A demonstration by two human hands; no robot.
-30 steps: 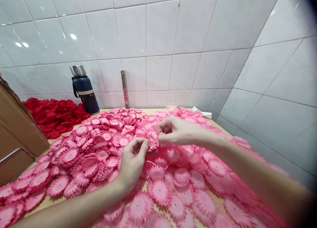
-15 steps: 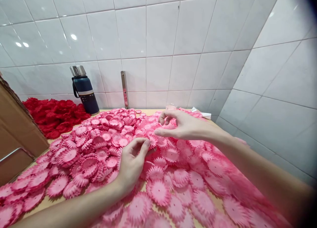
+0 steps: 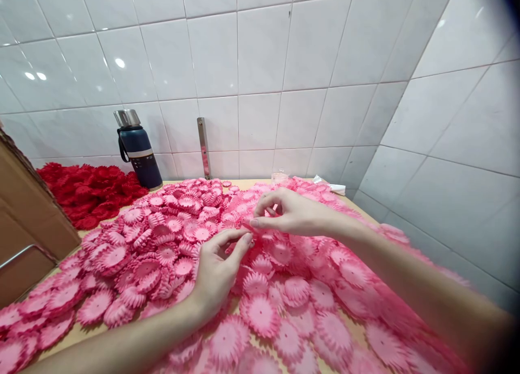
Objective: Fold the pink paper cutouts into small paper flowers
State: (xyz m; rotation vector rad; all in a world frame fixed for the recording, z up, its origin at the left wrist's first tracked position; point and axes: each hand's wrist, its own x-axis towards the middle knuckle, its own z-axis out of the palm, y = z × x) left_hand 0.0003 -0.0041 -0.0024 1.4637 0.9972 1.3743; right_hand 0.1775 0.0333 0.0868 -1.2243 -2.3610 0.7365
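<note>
A wide heap of pink petal discs (image 3: 262, 313) with frilled edges and small centre holes lies under and around both hands. My left hand (image 3: 221, 260) is closed in a pinch above the middle of the heap, thumb against forefinger. What it holds is too small to make out. Just above and to its right, my right hand (image 3: 284, 214) has its thumb and forefinger drawn together, their tips almost at the left hand's fingertips. Something pinkish shows by these tips, but against the pink discs I cannot tell what it is.
Bright red frilled discs (image 3: 95, 190) are piled at the back left beside a dark blue bottle (image 3: 140, 152) with a steel lid. A cardboard box (image 3: 30, 222) stands at the left edge. A metal strip (image 3: 203, 146) leans by the tiled wall. A small clear cup (image 3: 279, 177) sits behind the heap.
My right hand has come down and left, closer to my left hand, and its thumb and forefinger have closed together. My left hand has hardly moved.
</note>
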